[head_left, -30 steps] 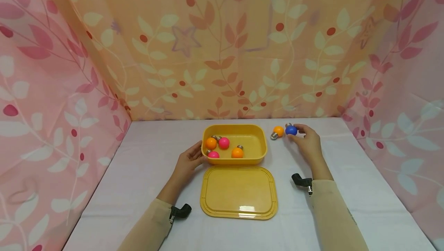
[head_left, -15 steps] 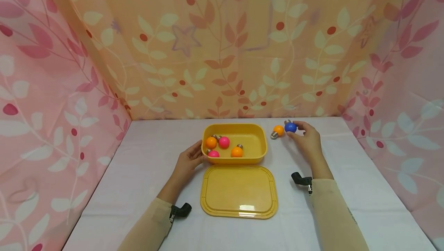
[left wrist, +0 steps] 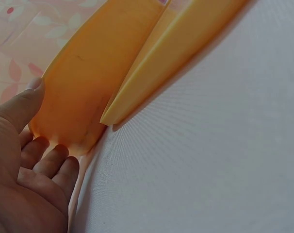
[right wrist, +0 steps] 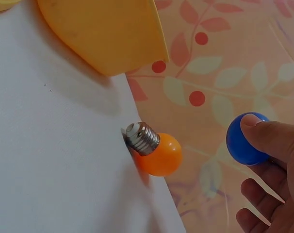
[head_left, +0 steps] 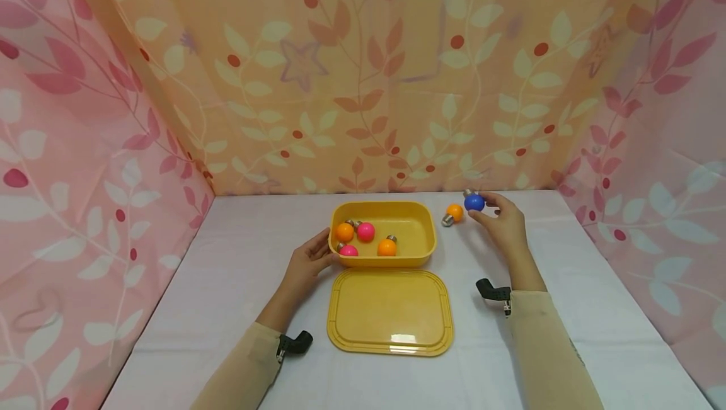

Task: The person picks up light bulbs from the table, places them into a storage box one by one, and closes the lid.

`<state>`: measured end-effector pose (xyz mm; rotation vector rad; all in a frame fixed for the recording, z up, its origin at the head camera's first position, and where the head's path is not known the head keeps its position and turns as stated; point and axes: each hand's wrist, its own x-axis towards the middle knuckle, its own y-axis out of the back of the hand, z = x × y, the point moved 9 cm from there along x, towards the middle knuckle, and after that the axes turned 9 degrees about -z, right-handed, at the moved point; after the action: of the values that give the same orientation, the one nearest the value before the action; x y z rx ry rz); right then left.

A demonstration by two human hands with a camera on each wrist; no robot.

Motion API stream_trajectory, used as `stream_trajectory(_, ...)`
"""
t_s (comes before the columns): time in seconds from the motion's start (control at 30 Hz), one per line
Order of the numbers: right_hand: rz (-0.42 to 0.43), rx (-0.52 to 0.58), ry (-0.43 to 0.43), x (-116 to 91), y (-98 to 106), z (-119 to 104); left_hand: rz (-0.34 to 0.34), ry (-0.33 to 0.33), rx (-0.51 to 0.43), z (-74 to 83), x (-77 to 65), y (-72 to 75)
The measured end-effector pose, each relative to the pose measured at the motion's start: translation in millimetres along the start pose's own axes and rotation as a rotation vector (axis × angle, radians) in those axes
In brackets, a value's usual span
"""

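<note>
A blue light bulb (head_left: 474,202) is pinched between the thumb and fingers of my right hand (head_left: 503,224), its metal base pointing up and away; in the right wrist view the blue bulb (right wrist: 246,141) appears raised. Just left of it an orange bulb (head_left: 454,213) lies on the table with its screw base toward me. My left hand (head_left: 306,265) holds the left end of a yellow box (head_left: 416,261), thumb and fingers against its outer wall (left wrist: 89,82). Inside the box are two orange bulbs (head_left: 387,247) and two pink bulbs (head_left: 365,232), mostly toward its left side.
A flat yellow lid (head_left: 390,312) lies directly in front of the box. White cloth covers the table (head_left: 227,309). Patterned curtains (head_left: 363,82) stand behind and at both sides. Each wrist carries a small black camera (head_left: 493,290).
My right hand has lifted the blue bulb slightly up and away from me, above the orange one. My left hand and the box stay where they were.
</note>
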<state>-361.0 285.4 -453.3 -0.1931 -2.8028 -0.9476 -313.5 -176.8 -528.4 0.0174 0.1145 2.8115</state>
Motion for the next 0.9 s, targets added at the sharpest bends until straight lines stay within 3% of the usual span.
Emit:
stream_trajectory(0.6, -0.062, 0.082, 0.047, 0, -9, -36, -0.002, -0.021, -0.009, -0.1, -0.2, -0.6)
stream_trajectory(0.73, -0.115, 0.101, 0.075, 3, -14, -48, 0.006, -0.029, -0.005, 0.3, -0.3, 0.6)
stream_trajectory(0.9, -0.25, 0.04, 0.09, 8, -24, -60, 0.003, -0.039, -0.006, 1.7, 0.7, -0.5)
